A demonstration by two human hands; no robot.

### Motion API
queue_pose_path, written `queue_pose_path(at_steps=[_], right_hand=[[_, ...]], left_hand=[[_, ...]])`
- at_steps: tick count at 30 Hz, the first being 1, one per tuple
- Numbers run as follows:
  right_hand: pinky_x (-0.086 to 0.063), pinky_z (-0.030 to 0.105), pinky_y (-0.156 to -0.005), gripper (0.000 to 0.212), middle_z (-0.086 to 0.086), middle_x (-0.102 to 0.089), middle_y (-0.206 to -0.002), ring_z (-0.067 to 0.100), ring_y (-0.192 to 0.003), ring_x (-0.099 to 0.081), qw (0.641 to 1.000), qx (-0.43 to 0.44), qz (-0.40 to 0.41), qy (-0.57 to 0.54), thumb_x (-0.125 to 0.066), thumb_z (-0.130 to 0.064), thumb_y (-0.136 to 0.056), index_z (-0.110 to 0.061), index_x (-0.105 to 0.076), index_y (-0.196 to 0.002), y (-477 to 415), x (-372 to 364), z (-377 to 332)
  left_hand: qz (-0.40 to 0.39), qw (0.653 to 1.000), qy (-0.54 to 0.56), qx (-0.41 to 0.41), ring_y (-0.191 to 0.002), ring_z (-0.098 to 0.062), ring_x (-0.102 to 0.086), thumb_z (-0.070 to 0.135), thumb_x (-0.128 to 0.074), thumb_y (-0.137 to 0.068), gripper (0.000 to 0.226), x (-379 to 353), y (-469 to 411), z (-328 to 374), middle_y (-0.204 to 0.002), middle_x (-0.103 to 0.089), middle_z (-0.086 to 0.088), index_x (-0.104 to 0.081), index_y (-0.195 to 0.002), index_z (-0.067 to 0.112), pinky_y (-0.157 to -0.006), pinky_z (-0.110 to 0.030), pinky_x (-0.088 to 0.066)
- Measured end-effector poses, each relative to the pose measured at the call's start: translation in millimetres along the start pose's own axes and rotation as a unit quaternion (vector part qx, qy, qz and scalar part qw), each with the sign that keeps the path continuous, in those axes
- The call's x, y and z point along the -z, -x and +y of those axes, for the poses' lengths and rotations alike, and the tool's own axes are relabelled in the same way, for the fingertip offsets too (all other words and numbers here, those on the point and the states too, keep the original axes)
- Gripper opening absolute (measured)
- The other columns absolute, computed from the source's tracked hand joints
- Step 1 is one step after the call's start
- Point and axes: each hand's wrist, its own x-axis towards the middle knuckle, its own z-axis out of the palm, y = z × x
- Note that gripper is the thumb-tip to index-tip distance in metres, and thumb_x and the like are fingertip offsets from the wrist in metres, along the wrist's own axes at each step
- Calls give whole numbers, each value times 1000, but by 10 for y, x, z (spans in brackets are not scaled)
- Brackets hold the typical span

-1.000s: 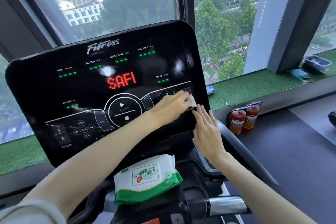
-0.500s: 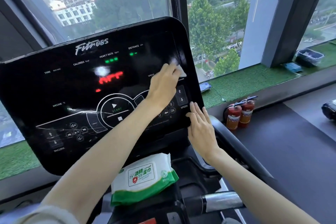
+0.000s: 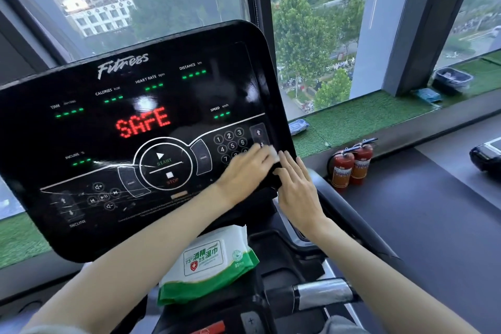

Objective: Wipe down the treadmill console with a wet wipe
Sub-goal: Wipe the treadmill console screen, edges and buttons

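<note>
Reads "Fitness" and "SAFE" on one treadmill console (image 3: 151,127). Left hand (image 3: 245,171) fingers flat, pressing one wet wipe (image 3: 273,154) beside keypad; right hand (image 3: 296,187) fingers open just beside. Below: one pack (image 3: 208,266), "75°", "80".

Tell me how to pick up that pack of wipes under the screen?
Grab the wet wipe pack across its soft sides, coming down from above and the right. It lies flat, label up, with the left arm over its left end and the console overhanging the back.

Wipe pack (image 3: 207,266) below console (image 3: 141,144)
</note>
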Motion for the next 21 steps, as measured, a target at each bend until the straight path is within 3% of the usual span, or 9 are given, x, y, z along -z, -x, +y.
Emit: queue_pose_path(at_steps=[2, 7, 8, 10, 12, 13, 15, 17, 21], right_hand=[[-29, 40, -108, 36, 19, -59, -126, 30, -123, -52, 1000, -7, 20, -12, -35, -2, -73, -1, -62, -97, 76, 38, 37], [-31, 39, -107, 30, 17, -62, -123, 28, -121, -55, 1000, 19, 2, -7, -40, -2, -77, -2, -65, -95, 228, -41, 17], [-31, 39, -107, 29, 17, -61, -124, 27, -122, -54, 1000, 24, -5, -4, -43, -2, -77, -3, -65, -96, 236, -66, 8], [-30, 39, -108, 24, 16, -62, -122, 26, -122, -54, 1000, 21, -8, -1, -54, 1, -76, -2, -64, -97, 237, -89, 20], [-29, 38, -108, 22, 17, -64, -119, 27, -122, -54, 1000, 14, -8, -3, -58, 2, -76, -1, -63, -98, 240, -89, 31], [-29, 38, -108, 23, 18, -63, -120, 27, -122, -54, 1000, 11, -9, -7, -52, 1, -78, 0, -63, -98, 238, -91, 24], [-28, 39, -108, 30, 20, -62, -122, 29, -121, -54, 1000, 5, -11, -17, -39, -2, -79, 0, -63, -98, 233, -92, -3], [-29, 39, -107, 27, 20, -64, -118, 30, -119, -56, 1000, 3, -9, -20, -42, 0, -78, 0, -63, -95, 238, -87, -25], [-32, 38, -106, 26, 17, -68, -108, 28, -113, -61, 1000, -7, 9, -25, -36, -1, -77, -1, -61, -85, 228, -38, -28]], left_hand=[[-10, 999, -21, -38, -76, -18, -57, 0, -47, -77, 27, -11, 30, -46, -87, -60, -2, -65, -96, 9, -49, -24, -46], [63, 986, 58, 142, -81, -20, -56, -12, -53, -71, 37, 44, -194, -144, -91, -60, -2, -65, -100, 8, -44, -25, -45], [46, 991, 53, 116, -80, -19, -56, -9, -48, -74, 36, -7, -145, -94, -90, -60, -2, -65, -99, 9, -45, -24, -46], [-20, 1000, 15, -15, -77, -17, -55, -4, -42, -78, 32, -114, 27, 17, -90, -60, -1, -64, -96, 12, -48, -24, -46], [-60, 995, -6, -80, -78, -17, -55, -2, -47, -81, 27, -119, 118, -6, -93, -60, -1, -63, -97, 13, -50, -24, -47], [-52, 997, -4, -55, -78, -17, -55, -3, -51, -78, 28, -104, 88, -43, -93, -60, -1, -64, -98, 12, -48, -24, -46], [-2, 996, 46, 80, -78, -17, -54, -9, -58, -70, 36, -64, -9, -58, -92, -60, 0, -66, -99, 10, -44, -24, -43], [30, 983, 95, 156, -81, -16, -50, -9, -55, -73, 36, -43, -54, 26, -95, -59, 1, -65, -101, 12, -45, -25, -43], [-42, 998, 31, -34, -78, -16, -53, 4, -48, -77, 25, -118, 89, 145, -89, -59, -1, -64, -94, 12, -44, -24, -42]])
